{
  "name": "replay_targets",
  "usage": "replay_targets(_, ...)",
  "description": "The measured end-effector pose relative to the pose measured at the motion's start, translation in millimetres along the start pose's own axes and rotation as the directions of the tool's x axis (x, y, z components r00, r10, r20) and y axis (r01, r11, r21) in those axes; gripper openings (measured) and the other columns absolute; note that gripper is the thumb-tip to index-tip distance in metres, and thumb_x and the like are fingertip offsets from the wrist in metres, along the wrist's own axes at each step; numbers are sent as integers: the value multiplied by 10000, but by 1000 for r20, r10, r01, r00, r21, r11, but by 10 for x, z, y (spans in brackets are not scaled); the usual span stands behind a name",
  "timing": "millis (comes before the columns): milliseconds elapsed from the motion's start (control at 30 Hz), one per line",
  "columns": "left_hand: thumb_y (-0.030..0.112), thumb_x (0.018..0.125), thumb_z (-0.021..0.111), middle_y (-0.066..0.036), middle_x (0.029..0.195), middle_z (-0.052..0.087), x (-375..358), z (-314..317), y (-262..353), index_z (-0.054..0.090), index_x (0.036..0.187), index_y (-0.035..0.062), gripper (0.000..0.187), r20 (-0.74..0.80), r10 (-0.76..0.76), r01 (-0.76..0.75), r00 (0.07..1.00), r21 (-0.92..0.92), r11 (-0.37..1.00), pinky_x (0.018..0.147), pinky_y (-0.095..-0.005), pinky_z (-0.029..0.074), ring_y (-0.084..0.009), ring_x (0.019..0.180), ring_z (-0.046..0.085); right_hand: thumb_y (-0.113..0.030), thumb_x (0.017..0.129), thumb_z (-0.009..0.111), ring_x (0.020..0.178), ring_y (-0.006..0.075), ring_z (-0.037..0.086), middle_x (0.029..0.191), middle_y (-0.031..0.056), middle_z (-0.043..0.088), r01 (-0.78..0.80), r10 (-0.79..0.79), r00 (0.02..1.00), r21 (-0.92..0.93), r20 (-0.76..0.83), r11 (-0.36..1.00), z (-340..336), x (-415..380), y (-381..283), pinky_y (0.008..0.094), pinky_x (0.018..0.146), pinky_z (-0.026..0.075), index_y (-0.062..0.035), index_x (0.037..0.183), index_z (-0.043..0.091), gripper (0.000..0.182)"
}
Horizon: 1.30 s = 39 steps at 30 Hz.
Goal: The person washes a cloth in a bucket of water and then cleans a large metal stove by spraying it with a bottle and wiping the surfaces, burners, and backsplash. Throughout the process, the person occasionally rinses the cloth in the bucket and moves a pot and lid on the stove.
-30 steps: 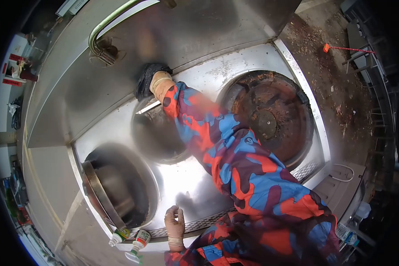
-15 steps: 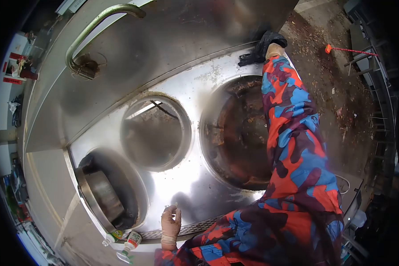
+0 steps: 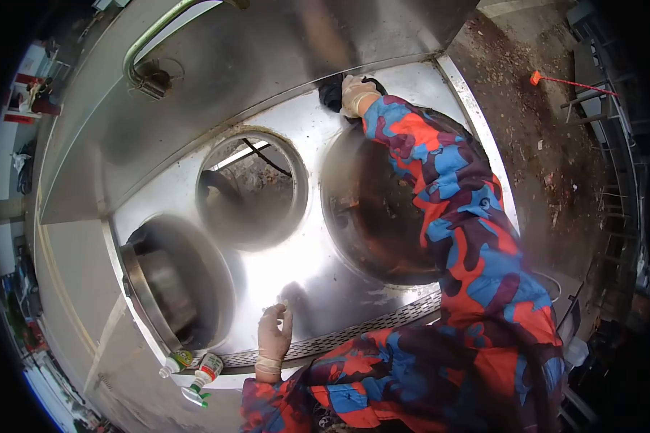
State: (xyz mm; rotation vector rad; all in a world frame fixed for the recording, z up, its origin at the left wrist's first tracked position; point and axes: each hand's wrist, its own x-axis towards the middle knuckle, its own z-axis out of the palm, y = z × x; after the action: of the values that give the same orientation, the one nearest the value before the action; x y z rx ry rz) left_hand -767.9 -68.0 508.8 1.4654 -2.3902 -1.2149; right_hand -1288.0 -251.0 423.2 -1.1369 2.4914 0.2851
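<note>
My right hand (image 3: 358,95), in a pale glove, presses a black cloth (image 3: 331,94) against the back edge of the steel stove top (image 3: 282,270), above the large round opening (image 3: 372,209). Its fingers are wrapped round the cloth. My left hand (image 3: 274,333), also gloved, is near the front edge with thumb and fingertips brought close together. Something small and whitish seems to be at those fingertips, too small to make out.
A middle round opening (image 3: 251,191) and a left one with a metal pot (image 3: 152,289) tilted in it lie to the left. Two bottles (image 3: 208,368) are at the front left edge. A curved pipe (image 3: 141,54) rises over the back panel (image 3: 267,54).
My right hand has moved left along the back edge with the black cloth, away from the right corner. My left hand keeps nearly the same place and pose.
</note>
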Motion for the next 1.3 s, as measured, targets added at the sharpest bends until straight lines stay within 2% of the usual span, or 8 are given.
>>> replay_targets(300, 94, 839, 611, -193, 917, 638, -284, -267, -61, 602, 981, -33, 191, -79, -25, 26, 997, 17, 1000, 664, -368, 494, -284, 719, 625, -245, 779, 637, 1091, 298, 594, 1161, 184, 611, 558, -558, 830, 11, 14, 830, -9, -947, -786, 386, 900, 475, -38, 1175, 589, 449)
replay_targets(367, 97, 852, 599, -192, 949, 638, -464, -293, -131, 597, 993, -30, 190, -88, -57, 61, 994, 42, 997, 669, -355, 496, -288, 721, 618, -134, 715, 611, 1061, 328, 597, 1094, 214, 626, 541, -550, 814, 101, 186, 835, -214, -577, -673, 384, 886, 472, -41, 1105, 614, 401)
replay_targets(467, 96, 851, 612, -186, 944, 638, -638, -307, -226, 582, 1009, -35, 207, -119, -61, 72, 991, 88, 994, 684, -376, 491, -286, 739, 612, -132, 800, 560, 1158, 378, 523, 1349, 186, 451, 154, -136, 987, 243, -91, 958, -89, -227, -601, 431, 943, 448, -133, 1412, 333, 652)
replay_targets(700, 108, 861, 626, -157, 936, 628, -781, -239, -166, 594, 1045, -9, 221, -127, -77, 74, 989, -32, 997, 715, -353, 486, -247, 755, 603, -215, 818, 619, 1249, 419, 418, 1415, 150, 354, 15, -17, 1000, 357, 1, 934, 229, -1032, -1301, 488, 1005, 403, -179, 1465, 195, 775)
replay_targets(800, 128, 860, 638, -139, 940, 632, -856, -220, -187, 605, 1053, 9, 229, -140, -87, 75, 986, -96, 993, 715, -338, 480, -239, 777, 598, -304, 697, 783, 1277, 355, 416, 1409, 118, 386, -298, 223, 954, 581, 200, 758, 351, -1065, -1386, 423, 1031, 390, -151, 1441, 260, 923)
replay_targets(967, 85, 879, 611, -102, 909, 612, -1019, -278, -304, 584, 1068, -1, 210, -122, 9, -6, 993, 25, 1000, 650, -276, 480, -155, 741, 582, -290, 834, 600, 1238, 330, 468, 1359, 140, 444, -417, 297, 887, 889, 354, 188, 693, -1129, -1368, 396, 1015, 401, -71, 1312, 428, 554)
replay_targets(1033, 87, 880, 610, -107, 912, 615, -1074, -287, -355, 584, 1063, -1, 205, -124, 28, -25, 992, 26, 999, 641, -275, 480, -156, 720, 582, -300, 839, 574, 1222, 372, 472, 1326, 215, 451, -153, 163, 985, 679, 50, 718, 594, -1566, -1350, 414, 1002, 401, -46, 1316, 390, 571)
replay_targets(1300, 74, 865, 621, -107, 887, 618, -1460, -383, -493, 587, 1058, 2, 209, -64, 127, -127, 990, 14, 992, 640, -282, 481, -172, 689, 587, -152, 826, 550, 1141, 400, 532, 1281, 192, 489, 3, 62, 992, 523, -108, 853, 971, -2565, -1437, 453, 934, 464, -22, 1380, 303, 620)
